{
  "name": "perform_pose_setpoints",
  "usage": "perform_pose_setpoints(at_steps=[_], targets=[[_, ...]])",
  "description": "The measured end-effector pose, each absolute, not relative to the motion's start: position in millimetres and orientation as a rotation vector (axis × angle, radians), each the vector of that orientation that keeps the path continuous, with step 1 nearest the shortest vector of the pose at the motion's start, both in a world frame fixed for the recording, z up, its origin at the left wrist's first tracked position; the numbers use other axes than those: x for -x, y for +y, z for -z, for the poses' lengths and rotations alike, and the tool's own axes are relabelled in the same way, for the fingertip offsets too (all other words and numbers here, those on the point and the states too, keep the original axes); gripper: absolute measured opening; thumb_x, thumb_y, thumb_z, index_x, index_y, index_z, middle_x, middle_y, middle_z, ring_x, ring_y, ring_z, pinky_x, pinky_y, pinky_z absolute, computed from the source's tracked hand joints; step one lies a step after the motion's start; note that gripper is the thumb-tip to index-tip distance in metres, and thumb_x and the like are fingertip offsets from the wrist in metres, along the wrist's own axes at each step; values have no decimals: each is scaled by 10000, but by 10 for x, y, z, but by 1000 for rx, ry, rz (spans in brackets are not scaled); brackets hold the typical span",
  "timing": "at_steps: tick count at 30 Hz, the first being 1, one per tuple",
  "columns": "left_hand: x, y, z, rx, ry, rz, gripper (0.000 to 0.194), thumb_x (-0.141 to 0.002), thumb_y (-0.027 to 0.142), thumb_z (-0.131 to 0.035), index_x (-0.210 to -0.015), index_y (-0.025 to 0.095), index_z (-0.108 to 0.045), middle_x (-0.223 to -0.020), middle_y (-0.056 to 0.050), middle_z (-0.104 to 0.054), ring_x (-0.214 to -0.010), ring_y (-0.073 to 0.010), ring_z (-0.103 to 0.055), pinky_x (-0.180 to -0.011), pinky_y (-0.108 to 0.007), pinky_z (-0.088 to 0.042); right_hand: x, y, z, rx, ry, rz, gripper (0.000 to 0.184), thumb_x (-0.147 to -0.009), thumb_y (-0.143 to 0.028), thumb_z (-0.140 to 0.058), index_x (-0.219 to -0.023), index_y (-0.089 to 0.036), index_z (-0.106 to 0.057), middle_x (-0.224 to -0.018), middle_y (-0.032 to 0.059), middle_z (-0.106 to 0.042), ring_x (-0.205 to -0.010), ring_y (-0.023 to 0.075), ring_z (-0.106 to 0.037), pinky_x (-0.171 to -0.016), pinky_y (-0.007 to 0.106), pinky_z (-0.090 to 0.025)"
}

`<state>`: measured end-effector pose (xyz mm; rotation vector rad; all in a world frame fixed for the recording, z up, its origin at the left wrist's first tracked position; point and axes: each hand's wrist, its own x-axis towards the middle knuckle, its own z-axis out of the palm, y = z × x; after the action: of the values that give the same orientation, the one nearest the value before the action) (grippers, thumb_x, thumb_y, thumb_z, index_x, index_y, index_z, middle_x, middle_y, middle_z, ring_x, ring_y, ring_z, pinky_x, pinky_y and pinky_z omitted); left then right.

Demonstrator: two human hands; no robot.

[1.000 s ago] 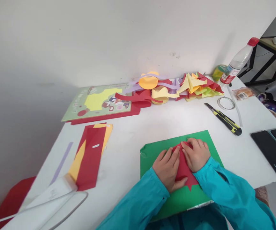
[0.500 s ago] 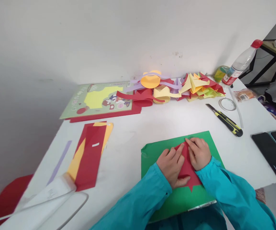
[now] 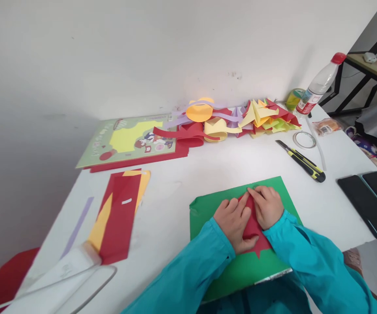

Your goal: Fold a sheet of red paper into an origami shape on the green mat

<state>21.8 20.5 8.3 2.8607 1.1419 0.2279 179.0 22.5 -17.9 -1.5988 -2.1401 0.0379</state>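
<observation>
A folded piece of red paper (image 3: 253, 225) lies on a green sheet (image 3: 240, 272) at the table's near edge. My left hand (image 3: 234, 221) presses on the red paper, its index finger near the top point and its thumb out on the lower part. From the other side, my right hand (image 3: 266, 206) grips the paper's top point with curled fingers, its index fingertip touching the left one. Parts of the red paper are hidden under both hands.
Right of the sheet lie a utility knife (image 3: 301, 161), a tape roll (image 3: 304, 140) and dark phones (image 3: 365, 203). A plastic bottle (image 3: 320, 85) stands behind. Paper crafts (image 3: 256, 115) and a green pad (image 3: 100, 144) line the wall. Red paper strips (image 3: 119, 222) lie left, near a white device (image 3: 77, 266).
The view has shifted slightly, so everything sits a little to the left. Both index fingertips have come together at the top of the red paper.
</observation>
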Motion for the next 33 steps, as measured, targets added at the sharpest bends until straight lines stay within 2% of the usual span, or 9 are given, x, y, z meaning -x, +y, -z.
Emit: perform_pose_setpoints(at_steps=[4,9,13,21,28,31,33], targets=[[-191,175,-22,-2871,1129,-318,517,-603,585,-530,-831,126,-599,-1206,-170,-531,-827,-289,-468,-718,-430,-372,-1796,227,189,1580,-2149,-49,345,-791,-139,-441,-1083,-195,-615,-919,81,-551,-801,201,-442,-686,336,-342],[-167,142,24,-2889,1106,-361,562,-612,580,-525,-882,96,-617,-1211,-182,-529,-895,-323,-468,-837,-476,-369,-1784,226,154,1639,-2187,-9,298,-794,-154,-486,-1035,-242,-637,-900,63,-550,-779,193,-432,-640,325,-293],[-135,119,45,-2932,1082,-362,610,-621,577,-524,-953,73,-614,-1238,-191,-506,-956,-354,-467,-886,-501,-353,-1776,228,121,1667,-2215,10,278,-798,-168,-500,-1029,-245,-636,-907,61,-560,-785,193,-433,-626,324,-269],[-41,63,96,-3000,1012,-381,584,-694,545,-476,-1021,81,-613,-1280,-156,-483,-1059,-393,-446,-930,-524,-322,-1779,231,107,1641,-2230,28,272,-789,-188,-518,-1028,-237,-636,-901,61,-571,-779,194,-431,-633,328,-258],[-72,150,78,-2985,1081,-414,723,-647,656,-474,-1041,64,-602,-1269,-179,-489,-1039,-376,-464,-966,-535,-275,-1809,360,98,1574,-2346,111,263,-822,-203,-492,-1044,-242,-629,-944,70,-574,-802,203,-425,-640,329,-270],[-80,263,70,-2986,1078,-427,696,-652,643,-486,-1009,60,-614,-1233,-196,-514,-1034,-372,-471,-966,-529,-275,-1866,520,67,1502,-2444,87,281,-827,-218,-484,-1076,-235,-613,-946,73,-575,-810,208,-430,-640,321,-291],[-74,340,73,-2983,1048,-465,641,-674,612,-484,-987,69,-619,-1210,-193,-533,-1043,-362,-473,-970,-529,-274,-1918,654,55,1417,-2497,12,257,-840,-224,-461,-1030,-238,-634,-896,67,-570,-760,191,-435,-620,305,-304]])
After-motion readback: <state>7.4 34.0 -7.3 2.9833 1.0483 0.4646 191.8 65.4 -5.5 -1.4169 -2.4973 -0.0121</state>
